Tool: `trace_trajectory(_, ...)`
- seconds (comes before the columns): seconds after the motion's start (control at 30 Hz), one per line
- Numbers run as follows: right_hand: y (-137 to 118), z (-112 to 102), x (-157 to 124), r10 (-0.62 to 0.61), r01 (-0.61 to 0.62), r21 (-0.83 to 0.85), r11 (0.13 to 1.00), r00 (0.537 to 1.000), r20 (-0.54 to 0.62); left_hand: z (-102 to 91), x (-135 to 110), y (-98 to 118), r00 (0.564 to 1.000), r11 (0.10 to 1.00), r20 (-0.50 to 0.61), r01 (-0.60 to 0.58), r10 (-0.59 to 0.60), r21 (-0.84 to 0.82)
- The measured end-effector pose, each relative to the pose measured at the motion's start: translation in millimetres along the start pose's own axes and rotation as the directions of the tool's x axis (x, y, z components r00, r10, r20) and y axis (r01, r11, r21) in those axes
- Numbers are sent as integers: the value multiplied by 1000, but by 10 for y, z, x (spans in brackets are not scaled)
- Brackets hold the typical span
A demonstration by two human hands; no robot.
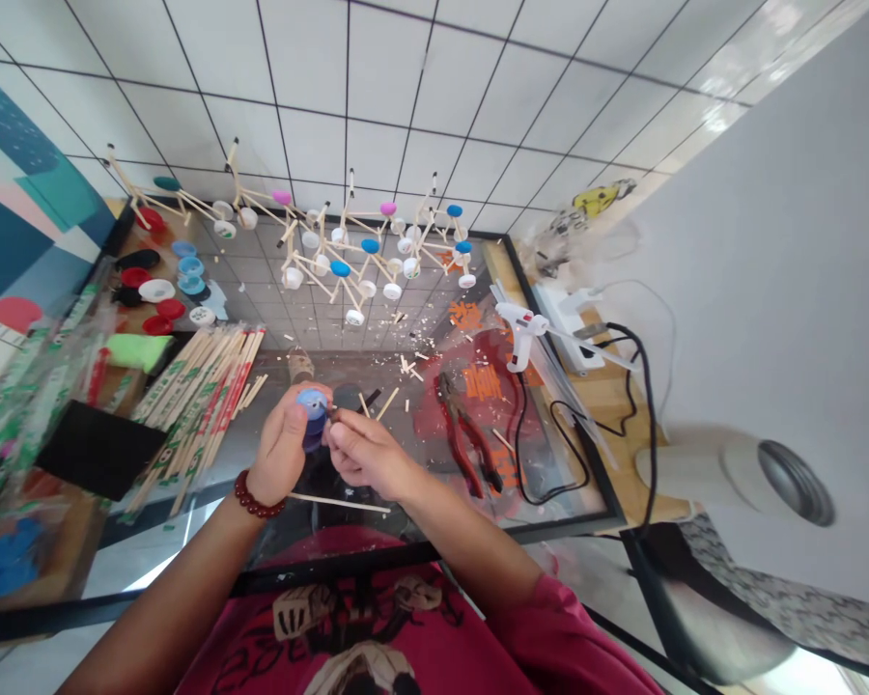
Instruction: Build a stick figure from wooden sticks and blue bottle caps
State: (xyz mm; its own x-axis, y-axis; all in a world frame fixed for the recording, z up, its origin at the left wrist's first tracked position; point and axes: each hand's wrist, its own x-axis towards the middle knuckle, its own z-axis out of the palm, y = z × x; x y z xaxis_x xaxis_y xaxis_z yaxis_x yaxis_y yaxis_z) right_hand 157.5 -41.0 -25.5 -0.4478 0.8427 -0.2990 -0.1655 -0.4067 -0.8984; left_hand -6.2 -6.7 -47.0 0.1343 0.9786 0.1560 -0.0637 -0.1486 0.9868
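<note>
My left hand [284, 449] grips a stack of blue plastic bottle caps [312, 405] between fingers and thumb, with a dark red bead bracelet [259, 494] on its wrist. My right hand [366, 454] sits right beside it, its fingertips pinching a short thin stick [331, 413] against the caps. The stick is mostly hidden by the fingers, so its exact shape is hard to tell. A long wooden stick [339, 502] lies on the glass tabletop just below both hands.
Red-handled pliers [467, 434] and a white hot glue gun [521, 330] with a black cord lie to the right. Bundled wooden chopsticks [203, 405] lie to the left. Stick-and-cap structures [348, 251] stand ahead among scattered wood offcuts and coloured caps.
</note>
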Motion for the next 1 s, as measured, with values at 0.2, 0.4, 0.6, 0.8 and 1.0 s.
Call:
trace_trajectory(0.2,64,-180,119,226,-406,365,838,867,444,72,14,116,967,945,22,253,-254,-208)
trace_trajectory(0.4,84,-220,83,139,-228,252,941,935,326,89,20,233,942,896,80,334,-325,-291)
trace_trajectory(0.6,-78,-242,-40,34,-15,-83,996,972,235,70,24,234,962,945,88,271,-258,-182)
trace_trajectory(0.8,-205,-22,-103,-25,281,-439,853,864,503,83,145,300,904,873,36,422,-427,-243)
trace_trajectory(1.0,-96,-110,-126,-365,125,-759,639,918,-155,91,166,316,890,807,32,427,-455,-408)
